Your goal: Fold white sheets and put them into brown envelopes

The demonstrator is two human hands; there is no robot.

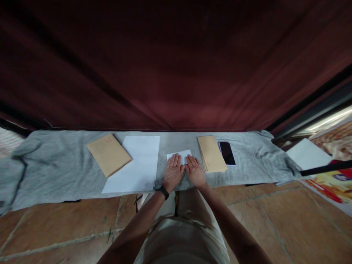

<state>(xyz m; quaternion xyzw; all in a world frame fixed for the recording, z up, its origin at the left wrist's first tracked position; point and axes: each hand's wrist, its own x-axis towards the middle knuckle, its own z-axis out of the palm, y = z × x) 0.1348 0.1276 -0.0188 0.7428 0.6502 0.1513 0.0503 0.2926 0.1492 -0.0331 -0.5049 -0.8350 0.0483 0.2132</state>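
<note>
A small white sheet of paper [184, 154], apparently folded, lies in front of me on the grey cloth. Flat on its left part rests my left hand [174, 171], fingers stretched out, a dark band on the wrist. My right hand [195, 171] presses on the right part with its fingers extended. The two thumbs nearly meet at the paper's near edge, and the hands cover much of it. Just right of my right hand is a stack of brown envelopes [211, 154]. Larger white sheets [140, 161] lie left of my left hand.
More brown envelopes [109, 154] overlap the large sheets on the left. A phone [227, 153] lies right of the right-hand envelopes. The grey cloth [255, 161] covers the narrow surface; a dark red fabric [176, 73] hangs behind it. Another white sheet [309, 157] is at far right.
</note>
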